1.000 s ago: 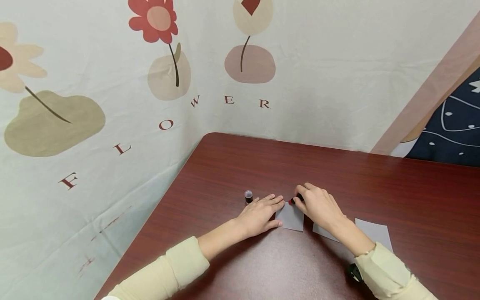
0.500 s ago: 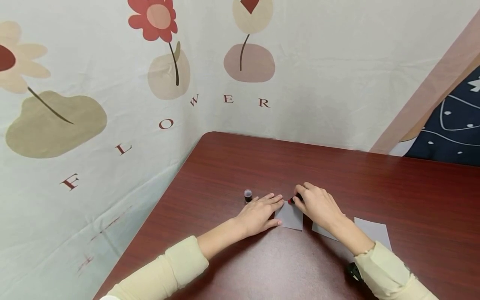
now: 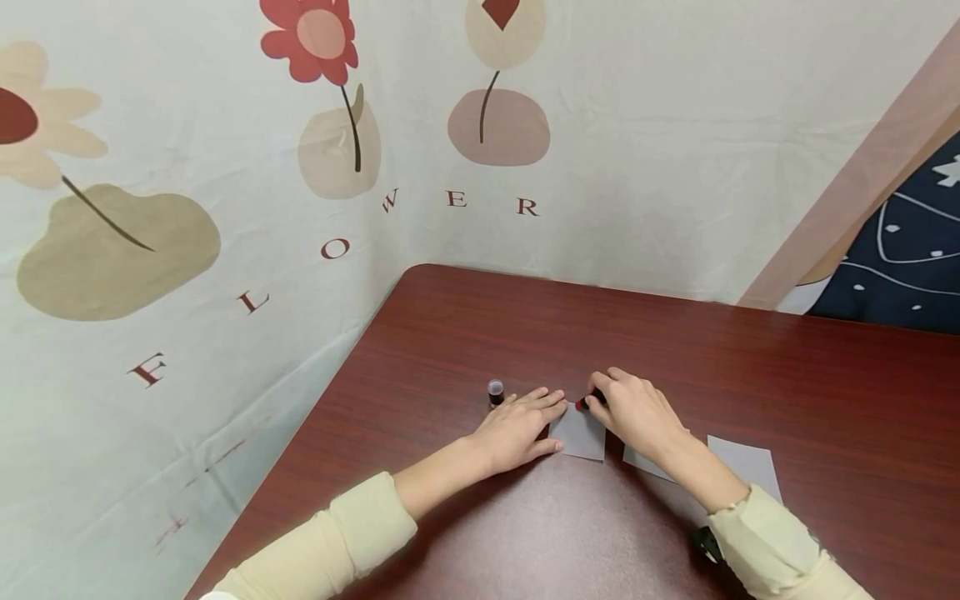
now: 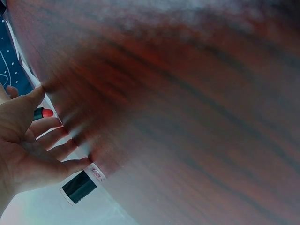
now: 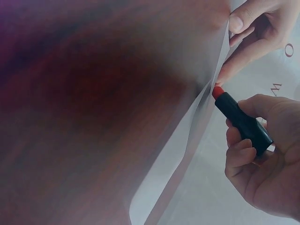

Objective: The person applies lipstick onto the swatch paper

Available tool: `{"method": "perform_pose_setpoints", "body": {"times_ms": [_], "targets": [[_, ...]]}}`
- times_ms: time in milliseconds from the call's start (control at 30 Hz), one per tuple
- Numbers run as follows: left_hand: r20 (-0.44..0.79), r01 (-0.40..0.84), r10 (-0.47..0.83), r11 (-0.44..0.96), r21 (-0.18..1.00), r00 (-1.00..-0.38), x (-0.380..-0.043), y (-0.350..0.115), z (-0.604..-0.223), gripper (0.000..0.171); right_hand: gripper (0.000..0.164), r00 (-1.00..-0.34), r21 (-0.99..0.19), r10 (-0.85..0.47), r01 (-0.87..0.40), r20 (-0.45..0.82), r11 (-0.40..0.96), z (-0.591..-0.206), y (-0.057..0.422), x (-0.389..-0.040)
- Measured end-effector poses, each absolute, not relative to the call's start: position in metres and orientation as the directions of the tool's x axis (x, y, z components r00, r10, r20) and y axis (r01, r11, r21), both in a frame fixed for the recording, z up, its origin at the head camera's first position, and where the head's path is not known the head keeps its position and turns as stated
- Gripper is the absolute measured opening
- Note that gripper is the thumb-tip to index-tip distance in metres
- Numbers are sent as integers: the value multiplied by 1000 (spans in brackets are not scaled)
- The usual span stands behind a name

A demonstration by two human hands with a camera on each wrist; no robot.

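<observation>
My right hand (image 3: 637,412) pinches a lipstick (image 5: 243,123) with a black tube and an exposed red tip. That tip meets the far edge of a small grey square of paper (image 3: 579,435) on the table. On the paper's left side rests my left hand (image 3: 517,431), its fingers stretched out. Just past the left hand's fingers stands a short black cylinder with a clear top (image 3: 496,393), and the left wrist view shows a printed label at one end of this black cylinder (image 4: 79,187). Any mark at the lipstick's tip is too small to make out.
Two more paper pieces lie to the right: one paper (image 3: 648,463) partly under the right forearm, another paper (image 3: 746,467) farther right. A dark object (image 3: 707,543) sits beside the right sleeve. The reddish-brown table (image 3: 480,317) meets a flower-printed cloth (image 3: 637,167) behind.
</observation>
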State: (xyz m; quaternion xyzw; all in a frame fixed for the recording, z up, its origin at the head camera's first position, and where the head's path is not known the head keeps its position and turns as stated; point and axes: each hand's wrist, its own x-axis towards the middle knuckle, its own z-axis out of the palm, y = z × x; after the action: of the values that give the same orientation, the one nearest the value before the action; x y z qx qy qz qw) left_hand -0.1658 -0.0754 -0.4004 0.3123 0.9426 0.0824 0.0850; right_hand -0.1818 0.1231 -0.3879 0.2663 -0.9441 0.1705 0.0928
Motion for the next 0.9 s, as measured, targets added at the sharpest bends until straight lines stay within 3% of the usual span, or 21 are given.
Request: {"method": "perform_pose_setpoints", "body": {"times_ms": [900], "targets": [[-99,577,604,790,208,-791,-165,-77,-402,57,4,-840,-273,-484,-539,246,797,-386,122,-180]]}}
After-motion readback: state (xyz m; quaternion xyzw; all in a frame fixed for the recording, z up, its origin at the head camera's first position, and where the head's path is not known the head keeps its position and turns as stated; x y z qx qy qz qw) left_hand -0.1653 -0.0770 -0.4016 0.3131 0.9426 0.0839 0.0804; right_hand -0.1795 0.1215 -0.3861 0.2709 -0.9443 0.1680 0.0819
